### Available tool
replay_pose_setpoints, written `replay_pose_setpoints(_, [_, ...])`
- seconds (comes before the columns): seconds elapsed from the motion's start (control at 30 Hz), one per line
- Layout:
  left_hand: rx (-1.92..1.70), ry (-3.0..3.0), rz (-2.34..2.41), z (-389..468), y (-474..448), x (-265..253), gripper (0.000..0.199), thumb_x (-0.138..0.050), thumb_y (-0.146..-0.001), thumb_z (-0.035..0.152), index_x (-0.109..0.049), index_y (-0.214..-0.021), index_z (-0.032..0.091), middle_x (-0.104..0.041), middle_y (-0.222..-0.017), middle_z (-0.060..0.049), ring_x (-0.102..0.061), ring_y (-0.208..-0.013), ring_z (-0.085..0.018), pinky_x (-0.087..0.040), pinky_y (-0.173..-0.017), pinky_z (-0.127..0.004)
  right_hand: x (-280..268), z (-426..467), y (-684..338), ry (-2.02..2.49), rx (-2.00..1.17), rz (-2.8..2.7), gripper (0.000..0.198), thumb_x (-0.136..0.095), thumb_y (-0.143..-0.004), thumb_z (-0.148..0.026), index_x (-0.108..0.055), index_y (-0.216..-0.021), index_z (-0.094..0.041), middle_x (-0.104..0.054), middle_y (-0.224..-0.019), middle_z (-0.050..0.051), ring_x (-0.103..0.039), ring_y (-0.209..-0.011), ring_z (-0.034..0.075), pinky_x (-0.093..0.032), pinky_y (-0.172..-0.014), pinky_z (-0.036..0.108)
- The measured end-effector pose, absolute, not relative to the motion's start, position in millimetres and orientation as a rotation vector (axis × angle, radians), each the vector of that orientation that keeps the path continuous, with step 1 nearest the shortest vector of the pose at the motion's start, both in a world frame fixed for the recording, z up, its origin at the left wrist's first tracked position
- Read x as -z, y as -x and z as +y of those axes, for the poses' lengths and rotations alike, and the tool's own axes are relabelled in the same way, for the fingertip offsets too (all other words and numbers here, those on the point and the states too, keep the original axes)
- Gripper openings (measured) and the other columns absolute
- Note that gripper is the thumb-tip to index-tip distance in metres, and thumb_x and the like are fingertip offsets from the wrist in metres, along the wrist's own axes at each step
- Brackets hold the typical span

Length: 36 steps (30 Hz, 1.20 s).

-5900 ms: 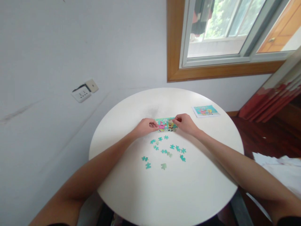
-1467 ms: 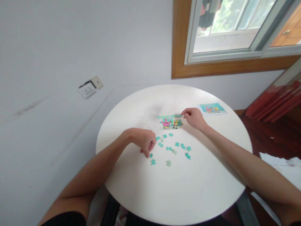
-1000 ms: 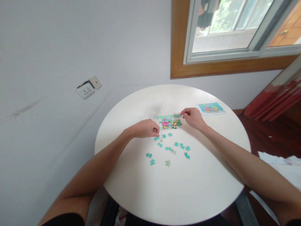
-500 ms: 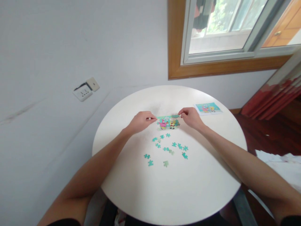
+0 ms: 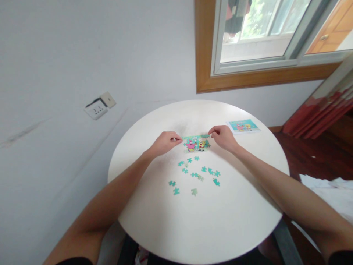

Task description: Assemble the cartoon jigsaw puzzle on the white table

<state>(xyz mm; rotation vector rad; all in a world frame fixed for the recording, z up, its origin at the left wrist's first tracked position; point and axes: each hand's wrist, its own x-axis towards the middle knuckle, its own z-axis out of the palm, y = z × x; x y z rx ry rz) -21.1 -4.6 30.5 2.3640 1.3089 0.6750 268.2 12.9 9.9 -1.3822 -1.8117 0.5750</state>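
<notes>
A partly joined jigsaw puzzle (image 5: 196, 144) with a pink starfish and a yellow square cartoon figure lies flat on the round white table (image 5: 193, 224). At its upper left corner, my left hand (image 5: 166, 142) pinches a small teal puzzle piece, mostly covered by the fingertips. My right hand (image 5: 224, 137) is closed at the upper right corner, its bent fingertips touching the puzzle's edge; what lies between them is too small to tell. Several loose teal pieces (image 5: 210, 171) are scattered below the puzzle, along with a pale green piece (image 5: 194, 191) closer to me.
A picture card (image 5: 244, 126) with the same cartoon figures lies at the table's back right. The wall with a socket (image 5: 96, 109) borders the left side, and a window (image 5: 253, 33) is beyond. White papers (image 5: 328, 193) and a red curtain (image 5: 317, 116) are on the right.
My left hand has shifted very slightly left at the puzzle's upper corner. My right hand stays at the other corner, and the loose pieces have not moved.
</notes>
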Motion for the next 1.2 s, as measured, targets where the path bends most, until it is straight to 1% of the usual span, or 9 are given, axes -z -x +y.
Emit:
replay_pose_setpoints(0.23, [-0.566, -2.39, 1.112, -10.5, 15.4, -33.4, 0.02, -0.062, -0.088, 0.03, -0.077, -0.09, 0.017, -0.069, -0.08, -0.004, -0.057, -0.069, -0.012, -0.041, -0.064, -0.022, -11.0, 11.5, -267.1, 1.385, -0.582, -1.802, 0.03, -0.046, -0.069, -0.014, -0.074, -0.078, -0.014, -0.065, -0.061, 0.003, -0.054, -0.054, 0.014, -0.036, -0.055, 0.025])
replay_pose_setpoints(0.37, [-0.484, -2.427, 0.86, -13.5, 11.1, -31.2, 0.018, -0.065, -0.087, 0.031, -0.076, -0.091, 0.017, -0.071, -0.086, -0.006, -0.062, -0.077, -0.014, -0.044, -0.071, -0.023, -10.9, 10.8, -266.6, 1.386, -0.587, -1.804, 0.029, -0.046, -0.069, -0.014, -0.074, -0.078, -0.014, -0.065, -0.061, 0.003, -0.054, -0.054, 0.014, -0.036, -0.054, 0.025])
replay_pose_setpoints(0.5, [-0.426, -2.463, 0.757, -14.5, 7.3, -26.5, 0.016, -0.066, -0.087, 0.028, -0.076, -0.094, 0.017, -0.071, -0.091, -0.007, -0.064, -0.081, -0.014, -0.046, -0.075, -0.023, -9.1, 11.6, -266.3, 1.383, -0.598, -1.816, 0.029, -0.046, -0.068, -0.014, -0.074, -0.078, -0.015, -0.063, -0.059, 0.002, -0.053, -0.054, 0.014, -0.036, -0.054, 0.025])
replay_pose_setpoints(0.67, [-0.324, -2.498, 0.702, -15.4, 3.9, -20.3, 0.015, -0.063, -0.09, 0.025, -0.076, -0.097, 0.02, -0.071, -0.1, -0.007, -0.065, -0.1, -0.018, -0.045, -0.088, -0.024, -7.9, 12.2, -265.9, 1.382, -0.606, -1.825, 0.03, -0.046, -0.068, -0.014, -0.074, -0.078, -0.015, -0.064, -0.06, 0.002, -0.053, -0.055, 0.014, -0.036, -0.056, 0.025])
replay_pose_setpoints(0.83, [-0.199, -2.475, 0.745, -17.8, 1.6, -21.3, 0.012, -0.064, -0.087, 0.02, -0.074, -0.095, 0.021, -0.069, -0.109, -0.007, -0.057, -0.121, -0.022, -0.044, -0.084, -0.022, -7.0, 12.7, -266.2, 1.377, -0.604, -1.83, 0.029, -0.047, -0.068, -0.015, -0.074, -0.078, -0.015, -0.063, -0.059, 0.002, -0.052, -0.054, 0.014, -0.036, -0.056, 0.025])
replay_pose_setpoints(0.87, [-0.177, -2.472, 0.751, -18.4, 1.2, -22.7, 0.012, -0.063, -0.087, 0.018, -0.073, -0.095, 0.02, -0.069, -0.109, -0.007, -0.057, -0.12, -0.022, -0.044, -0.083, -0.021, -6.7, 13.0, -266.3, 1.38, -0.604, -1.832, 0.029, -0.047, -0.068, -0.015, -0.074, -0.078, -0.015, -0.063, -0.059, 0.002, -0.052, -0.054, 0.014, -0.036, -0.056, 0.025])
replay_pose_setpoints(0.97, [-0.117, -2.448, 0.772, -20.9, 0.3, -27.8, 0.012, -0.061, -0.086, 0.015, -0.069, -0.094, 0.018, -0.066, -0.112, -0.008, -0.062, -0.107, -0.02, -0.044, -0.08, -0.022, -5.8, 13.9, -266.3, 1.39, -0.61, -1.837, 0.03, -0.047, -0.068, -0.015, -0.074, -0.079, -0.015, -0.064, -0.06, 0.002, -0.052, -0.055, 0.014, -0.036, -0.055, 0.025])
replay_pose_setpoints(1.03, [-0.096, -2.429, 0.775, -22.8, 0.1, -31.0, 0.011, -0.059, -0.085, 0.013, -0.066, -0.094, 0.017, -0.064, -0.113, -0.008, -0.062, -0.1, -0.019, -0.044, -0.079, -0.022, -5.3, 14.2, -266.3, 1.391, -0.612, -1.84, 0.03, -0.047, -0.069, -0.015, -0.074, -0.079, -0.015, -0.063, -0.059, 0.002, -0.052, -0.055, 0.014, -0.035, -0.055, 0.025])
replay_pose_setpoints(1.2, [-0.141, -2.423, 0.729, -26.5, 0.2, -35.5, 0.01, -0.057, -0.084, 0.013, -0.06, -0.092, 0.018, -0.061, -0.102, -0.006, -0.058, -0.093, -0.018, -0.042, -0.084, -0.026, -5.2, 13.8, -266.5, 1.389, -0.609, -1.843, 0.029, -0.047, -0.068, -0.015, -0.074, -0.078, -0.015, -0.063, -0.059, 0.002, -0.051, -0.054, 0.013, -0.035, -0.055, 0.024])
